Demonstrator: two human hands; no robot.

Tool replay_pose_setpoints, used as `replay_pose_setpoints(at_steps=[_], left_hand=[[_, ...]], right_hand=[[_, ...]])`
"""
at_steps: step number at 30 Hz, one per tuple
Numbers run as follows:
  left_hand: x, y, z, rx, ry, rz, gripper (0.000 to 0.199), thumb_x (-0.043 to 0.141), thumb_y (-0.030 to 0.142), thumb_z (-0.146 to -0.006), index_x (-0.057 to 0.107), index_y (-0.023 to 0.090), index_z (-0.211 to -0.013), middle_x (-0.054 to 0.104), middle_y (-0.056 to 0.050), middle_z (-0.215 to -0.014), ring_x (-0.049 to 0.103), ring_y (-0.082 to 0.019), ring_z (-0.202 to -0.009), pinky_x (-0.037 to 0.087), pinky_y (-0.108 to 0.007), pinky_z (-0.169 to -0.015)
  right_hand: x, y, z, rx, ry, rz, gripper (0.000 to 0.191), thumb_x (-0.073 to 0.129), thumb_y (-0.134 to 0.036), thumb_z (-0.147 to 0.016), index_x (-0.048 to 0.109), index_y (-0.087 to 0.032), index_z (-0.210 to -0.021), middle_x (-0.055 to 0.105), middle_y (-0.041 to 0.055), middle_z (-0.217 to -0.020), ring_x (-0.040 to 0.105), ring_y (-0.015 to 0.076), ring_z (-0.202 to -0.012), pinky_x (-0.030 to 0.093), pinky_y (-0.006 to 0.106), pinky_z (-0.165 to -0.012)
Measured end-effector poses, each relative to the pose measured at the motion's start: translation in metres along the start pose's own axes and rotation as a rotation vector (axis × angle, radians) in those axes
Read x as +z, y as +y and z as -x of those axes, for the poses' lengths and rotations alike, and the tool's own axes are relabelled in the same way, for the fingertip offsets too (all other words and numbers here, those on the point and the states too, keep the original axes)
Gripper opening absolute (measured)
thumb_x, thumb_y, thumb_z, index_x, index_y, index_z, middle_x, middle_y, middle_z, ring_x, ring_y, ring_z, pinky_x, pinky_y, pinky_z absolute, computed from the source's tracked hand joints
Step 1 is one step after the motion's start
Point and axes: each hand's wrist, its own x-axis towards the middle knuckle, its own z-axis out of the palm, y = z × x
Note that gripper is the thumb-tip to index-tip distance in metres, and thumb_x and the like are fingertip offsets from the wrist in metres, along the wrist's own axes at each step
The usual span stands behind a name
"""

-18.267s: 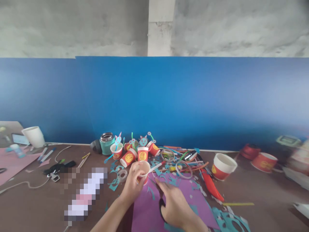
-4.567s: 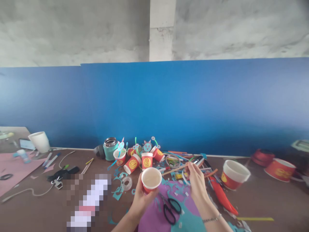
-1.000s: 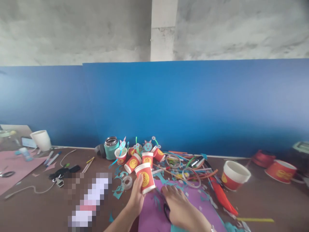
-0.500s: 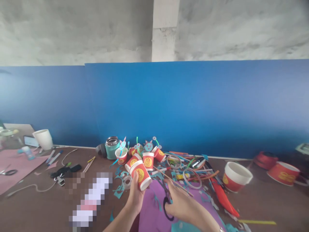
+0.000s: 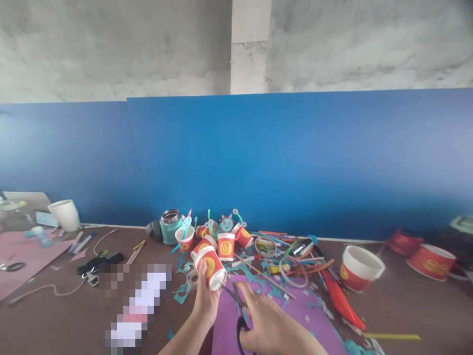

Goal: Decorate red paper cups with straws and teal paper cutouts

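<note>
My left hand (image 5: pixel 206 298) is wrapped round a red and white paper cup (image 5: pixel 210 266), which it holds tilted above the table. In my right hand (image 5: pixel 264 315) is a pair of black-handled scissors (image 5: pixel 241 308), the blades parted and pointing up and left. One blade tip is at the cup's lower end; whether it pierces the cup I cannot tell. Purple paper (image 5: pixel 229 328) lies beneath both hands. Just behind the held cup stand more red cups (image 5: pixel 225 246), some bearing blue paper cat faces (image 5: pixel 226 224).
Rolls of tape (image 5: pixel 293 271), pens and paper scraps crowd the table right of centre. A turquoise thermos (image 5: pixel 171 228) stands behind. On the right are a large red and white paper tub (image 5: pixel 361 268) and a red strip (image 5: pixel 342 301). A white cup (image 5: pixel 65 215) stands far left.
My right hand has brought the scissors left and down, so the blades reach the cup's lower end. The cup has shifted slightly left in my left hand.
</note>
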Motion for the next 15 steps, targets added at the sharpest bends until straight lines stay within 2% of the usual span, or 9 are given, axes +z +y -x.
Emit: replay_pose_setpoints(at_steps=[11, 13, 15], left_hand=[[-0.0018, -0.0009, -0.0028, -0.007, -0.013, -0.003, 0.058, 0.082, 0.048, -0.055, 0.059, 0.021, -0.100, 0.067, 0.001, -0.081, 0.063, -0.013, -0.064, 0.051, -0.021, -0.055], [-0.0025, -0.0016, -0.0038, 0.001, -0.032, -0.018, 0.052, 0.080, 0.047, -0.059, 0.060, 0.021, -0.099, 0.066, 0.002, -0.079, 0.062, -0.013, -0.064, 0.051, -0.021, -0.056], [-0.0036, -0.0026, -0.0056, 0.013, -0.026, -0.028, 0.047, 0.076, 0.046, -0.066, 0.059, 0.023, -0.103, 0.066, 0.001, -0.084, 0.063, -0.013, -0.068, 0.052, -0.021, -0.060]], right_hand=[[0.0000, -0.0006, -0.0014, 0.011, 0.038, -0.060, 0.078, 0.055, -0.022, -0.061, 0.035, -0.018, -0.136, 0.056, 0.0038, -0.086, 0.050, 0.0240, -0.087, 0.036, 0.035, -0.078], [-0.0022, -0.0039, -0.0044, 0.024, 0.052, -0.143, 0.071, 0.057, -0.021, -0.059, 0.043, -0.017, -0.129, 0.053, 0.0003, -0.079, 0.048, 0.0204, -0.081, 0.036, 0.031, -0.072], [-0.0048, -0.0072, -0.0096, 0.063, 0.026, -0.323, 0.060, 0.059, -0.020, -0.058, 0.049, -0.017, -0.117, 0.047, -0.0039, -0.070, 0.045, 0.0151, -0.069, 0.034, 0.025, -0.061]])
